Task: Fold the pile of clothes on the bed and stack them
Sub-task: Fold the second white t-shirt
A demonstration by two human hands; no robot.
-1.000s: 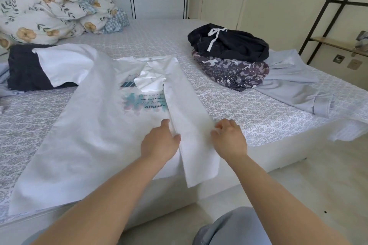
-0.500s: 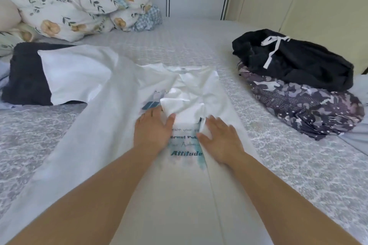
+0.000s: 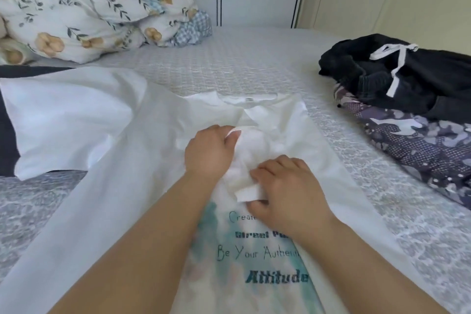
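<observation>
At the far left of the bed, a heap of floral bedding is seen, and nearer, at the left edge, a dark folded garment lies partly under the spread left sleeve of a white T-shirt. The shirt is laid flat in the middle of the bed, printed side up, with its right side already turned in over the chest. The left hand is closed on a bunched fold of white cloth just below the collar, the thumb pressed over it. Just to the right and nearer, the right hand is curled shut on the hem of the tucked-in right sleeve, which is pinched between fingers and thumb. The step in hand is judged to be the tidying of this sleeve within the first side fold. Next, the sleeve would need to be laid flat and smoothed, and the left side and sleeve then brought across to match. At the far right, a black garment with a white drawstring is piled on a patterned purple one; both are as yet unfolded.
</observation>
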